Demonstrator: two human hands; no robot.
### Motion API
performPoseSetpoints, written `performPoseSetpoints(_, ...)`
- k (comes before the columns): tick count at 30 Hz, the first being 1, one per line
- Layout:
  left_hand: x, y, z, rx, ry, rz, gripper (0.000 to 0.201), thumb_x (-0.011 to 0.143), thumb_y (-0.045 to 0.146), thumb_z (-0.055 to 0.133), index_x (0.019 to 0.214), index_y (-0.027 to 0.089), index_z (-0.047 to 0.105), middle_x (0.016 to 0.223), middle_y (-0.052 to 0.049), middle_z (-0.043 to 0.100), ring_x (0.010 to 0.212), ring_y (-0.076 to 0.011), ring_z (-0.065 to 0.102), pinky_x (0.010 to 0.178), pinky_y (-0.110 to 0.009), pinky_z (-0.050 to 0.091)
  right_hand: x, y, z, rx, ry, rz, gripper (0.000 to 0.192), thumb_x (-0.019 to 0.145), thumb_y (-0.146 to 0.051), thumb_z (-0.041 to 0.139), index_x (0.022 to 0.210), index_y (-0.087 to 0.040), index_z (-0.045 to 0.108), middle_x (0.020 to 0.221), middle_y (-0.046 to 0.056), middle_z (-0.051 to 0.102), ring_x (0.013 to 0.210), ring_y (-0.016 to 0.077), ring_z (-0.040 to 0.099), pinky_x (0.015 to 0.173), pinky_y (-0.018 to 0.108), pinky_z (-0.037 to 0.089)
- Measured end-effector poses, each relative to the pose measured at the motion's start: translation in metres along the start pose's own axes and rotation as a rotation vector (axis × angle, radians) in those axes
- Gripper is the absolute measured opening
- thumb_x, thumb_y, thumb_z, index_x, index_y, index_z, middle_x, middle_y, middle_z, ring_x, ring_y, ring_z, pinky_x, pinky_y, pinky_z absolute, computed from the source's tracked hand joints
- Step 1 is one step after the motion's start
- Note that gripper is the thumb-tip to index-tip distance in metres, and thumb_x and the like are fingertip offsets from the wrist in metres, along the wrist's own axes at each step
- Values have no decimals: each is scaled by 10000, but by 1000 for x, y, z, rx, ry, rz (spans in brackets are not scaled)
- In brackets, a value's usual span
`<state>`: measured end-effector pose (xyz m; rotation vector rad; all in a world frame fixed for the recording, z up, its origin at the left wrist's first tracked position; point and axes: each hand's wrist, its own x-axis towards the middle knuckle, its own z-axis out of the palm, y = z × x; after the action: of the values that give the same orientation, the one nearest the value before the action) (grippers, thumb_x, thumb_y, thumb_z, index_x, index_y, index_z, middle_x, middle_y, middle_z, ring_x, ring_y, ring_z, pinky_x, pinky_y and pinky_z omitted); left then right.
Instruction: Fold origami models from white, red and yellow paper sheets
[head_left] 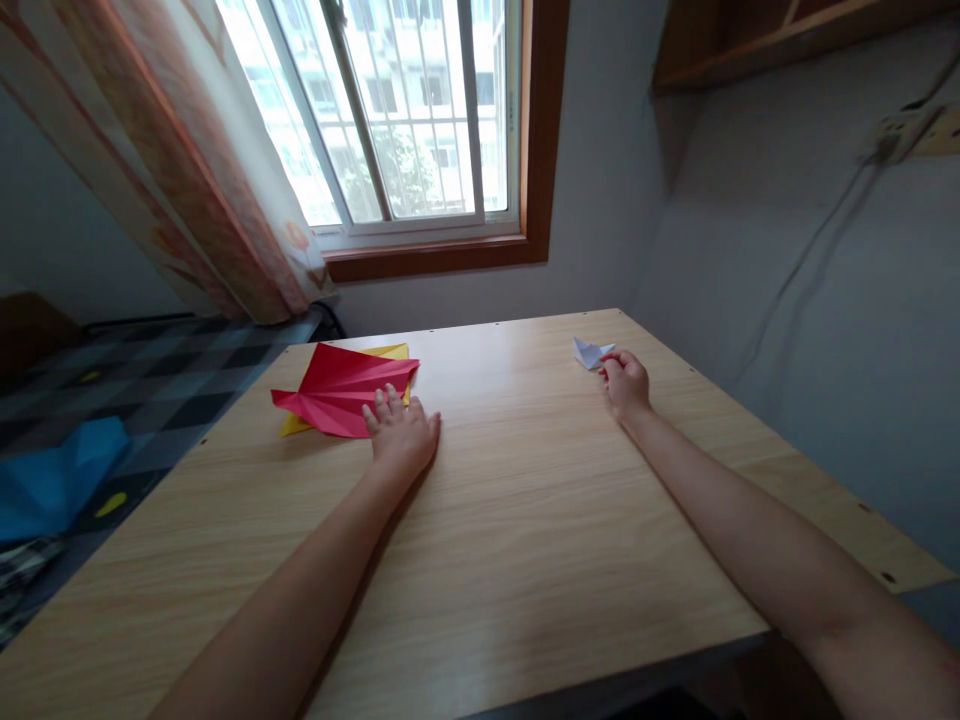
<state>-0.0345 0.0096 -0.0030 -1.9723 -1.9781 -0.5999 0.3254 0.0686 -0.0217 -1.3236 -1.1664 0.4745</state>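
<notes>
My left hand (401, 430) lies with spread fingers at the right edge of a creased red sheet of paper (337, 390), its fingertips touching it. Under the red sheet, corners of a yellow sheet of paper (295, 425) stick out. Toward the far right of the table, my right hand (626, 382) pinches the near right side of a small white paper boat (588, 352). The boat rests on or just above the tabletop; I cannot tell which. My thumb and fingers cover part of its right end.
The wooden table (480, 500) stands against the wall below a window (405, 110). On the left, a checked bed cover (187, 370) holds a folded blue paper (67, 480). A cable (806, 250) hangs along the right wall, with a shelf (720, 60) above.
</notes>
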Motion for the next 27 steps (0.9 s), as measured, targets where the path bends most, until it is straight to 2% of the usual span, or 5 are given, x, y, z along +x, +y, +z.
performPoseSetpoints(7, 1, 16, -21, 222, -247, -159, 655, 930, 438, 415, 1353, -53, 513, 1517, -329, 326, 1420, -492, 262, 1105, -692, 189, -4, -10, 2, 201, 104, 185, 172, 661, -287, 487, 784, -197, 567, 596, -49, 524, 419, 78, 385, 385, 188, 286)
performPoseSetpoints(12, 3, 22, -34, 288, -401, -191, 705, 977, 453, 283, 1443, -65, 390, 1568, -278, 253, 1462, -433, 205, 1120, -687, 179, -5, -13, 2, 258, 110, 218, 148, 648, -250, 510, 757, -190, 590, 586, -52, 538, 423, 65, 399, 384, 168, 293)
performPoseSetpoints(18, 5, 15, -30, 260, -270, -163, 701, 960, 406, 333, 1464, -81, 327, 1578, -287, 209, 1462, -413, 214, 1120, -686, 179, -5, -14, 1, 278, 99, 234, 139, 649, -227, 516, 749, -187, 602, 576, -53, 540, 421, 61, 410, 374, 158, 292)
performPoseSetpoints(23, 6, 9, -26, 126, 3, -115, 707, 945, 364, 362, 1467, -105, 278, 1560, -325, 228, 1446, -441, 213, 1120, -698, 131, -6, -16, 1, 280, 96, 246, 127, 655, -219, 532, 751, -184, 608, 576, -50, 552, 416, 60, 417, 371, 156, 299)
performPoseSetpoints(27, 5, 14, -33, -18, 221, 46, 763, 920, 360, 438, 1494, -84, 202, 1559, -328, 221, 1463, -434, 159, 1155, -658, 74, -7, -19, 1, 289, 93, 252, 113, 654, -207, 531, 741, -184, 599, 566, -50, 544, 412, 59, 410, 365, 152, 294)
